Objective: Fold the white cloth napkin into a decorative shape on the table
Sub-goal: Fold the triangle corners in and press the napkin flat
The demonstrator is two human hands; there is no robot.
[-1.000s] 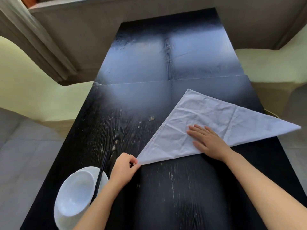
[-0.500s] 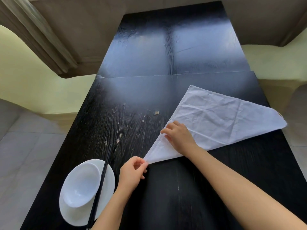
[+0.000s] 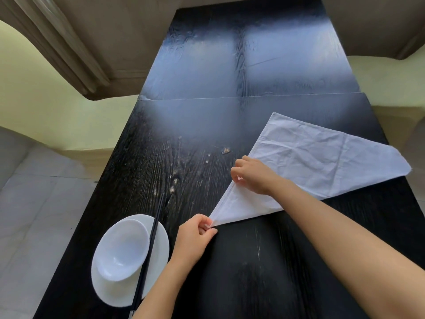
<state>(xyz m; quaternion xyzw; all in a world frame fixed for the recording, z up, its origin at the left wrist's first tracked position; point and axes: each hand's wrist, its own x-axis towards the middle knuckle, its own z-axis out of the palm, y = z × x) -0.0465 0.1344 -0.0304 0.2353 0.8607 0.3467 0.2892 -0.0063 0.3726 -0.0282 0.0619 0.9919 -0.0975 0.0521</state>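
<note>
The white cloth napkin (image 3: 315, 164) lies folded into a triangle on the right half of the black table (image 3: 207, 125). Its long edge runs from a near-left tip to a far-right corner at the table's right edge. My left hand (image 3: 195, 238) pinches the near-left tip between thumb and fingers. My right hand (image 3: 253, 174) sits a little further up the napkin's left edge, fingers curled and pinching the cloth there.
A white bowl (image 3: 122, 249) stands on a white plate (image 3: 158, 254) at the near left, with black chopsticks (image 3: 149, 247) laid across them. Pale yellow chairs (image 3: 46, 111) flank the table. Small crumbs (image 3: 226, 150) lie near the table's middle.
My right hand slid left from lying flat on the napkin's middle to pinching its left edge. The napkin's far-right corner has pulled in from beyond the table edge. My left hand keeps its pinch.
</note>
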